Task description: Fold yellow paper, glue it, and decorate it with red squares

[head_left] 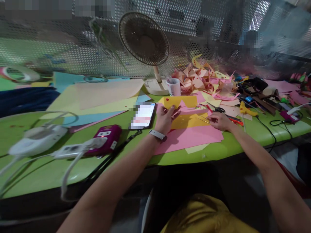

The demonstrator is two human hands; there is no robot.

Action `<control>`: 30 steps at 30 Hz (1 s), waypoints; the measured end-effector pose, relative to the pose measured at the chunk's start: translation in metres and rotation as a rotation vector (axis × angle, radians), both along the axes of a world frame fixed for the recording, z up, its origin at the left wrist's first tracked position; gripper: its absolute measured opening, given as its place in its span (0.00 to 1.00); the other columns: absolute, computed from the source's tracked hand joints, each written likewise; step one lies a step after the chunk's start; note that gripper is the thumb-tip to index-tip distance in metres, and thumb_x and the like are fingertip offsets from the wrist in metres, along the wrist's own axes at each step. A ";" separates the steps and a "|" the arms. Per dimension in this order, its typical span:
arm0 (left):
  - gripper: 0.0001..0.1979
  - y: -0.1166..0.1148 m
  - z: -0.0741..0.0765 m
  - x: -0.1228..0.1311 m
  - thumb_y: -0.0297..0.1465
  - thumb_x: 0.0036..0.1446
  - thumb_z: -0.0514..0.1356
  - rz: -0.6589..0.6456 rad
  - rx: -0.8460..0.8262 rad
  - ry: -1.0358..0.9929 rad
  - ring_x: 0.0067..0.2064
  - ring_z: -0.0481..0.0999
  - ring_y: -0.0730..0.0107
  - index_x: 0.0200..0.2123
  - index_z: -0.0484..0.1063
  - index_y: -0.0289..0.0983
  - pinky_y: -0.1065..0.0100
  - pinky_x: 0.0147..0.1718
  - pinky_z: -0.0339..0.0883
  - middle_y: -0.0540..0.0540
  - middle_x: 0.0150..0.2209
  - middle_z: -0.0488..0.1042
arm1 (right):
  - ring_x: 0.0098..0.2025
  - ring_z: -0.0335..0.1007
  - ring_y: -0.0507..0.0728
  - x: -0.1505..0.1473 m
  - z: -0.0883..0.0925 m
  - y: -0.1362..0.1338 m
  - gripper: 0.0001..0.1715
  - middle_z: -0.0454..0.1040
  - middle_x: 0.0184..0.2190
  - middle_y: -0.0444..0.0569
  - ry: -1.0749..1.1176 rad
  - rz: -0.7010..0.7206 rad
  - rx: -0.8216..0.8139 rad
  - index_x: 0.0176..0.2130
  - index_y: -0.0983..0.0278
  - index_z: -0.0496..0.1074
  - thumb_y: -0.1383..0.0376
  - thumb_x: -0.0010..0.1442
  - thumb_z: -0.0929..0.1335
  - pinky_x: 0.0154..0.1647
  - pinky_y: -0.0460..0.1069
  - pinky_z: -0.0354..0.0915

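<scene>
My left hand (164,120), with a pale band on the wrist, rests over the papers with fingers apart. Beside its fingertips are a folded yellow paper strip (187,101) and a yellow sheet (186,122). Both lie on pink paper (194,139). My right hand (220,121) is closed in a pinch at the right end of the yellow sheet. From its fingertips a thin two-pronged tool (203,119), resembling tweezers, points left over that sheet; its exact kind is blurred. Black-handled scissors (220,109) lie just behind this hand.
Left of my hands lie a phone (143,116), a purple power adapter (105,138) and a white power strip (39,139). Behind stand a fan (145,42), a cup (174,86) and heaped paper cutouts (201,76). A yellow glue gun (247,110) sits rightward.
</scene>
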State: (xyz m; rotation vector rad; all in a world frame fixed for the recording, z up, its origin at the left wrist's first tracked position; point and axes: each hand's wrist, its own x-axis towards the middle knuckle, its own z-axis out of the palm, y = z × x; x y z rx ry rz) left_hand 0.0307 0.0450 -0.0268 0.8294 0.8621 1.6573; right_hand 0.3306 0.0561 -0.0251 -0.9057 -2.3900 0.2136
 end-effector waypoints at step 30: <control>0.14 -0.012 0.011 0.007 0.28 0.54 0.70 -0.079 -0.055 -0.010 0.46 0.84 0.62 0.36 0.65 0.39 0.63 0.45 0.77 0.46 0.42 0.81 | 0.34 0.74 0.55 0.003 0.005 -0.002 0.14 0.79 0.35 0.50 -0.034 -0.038 -0.102 0.42 0.62 0.84 0.66 0.59 0.69 0.37 0.50 0.68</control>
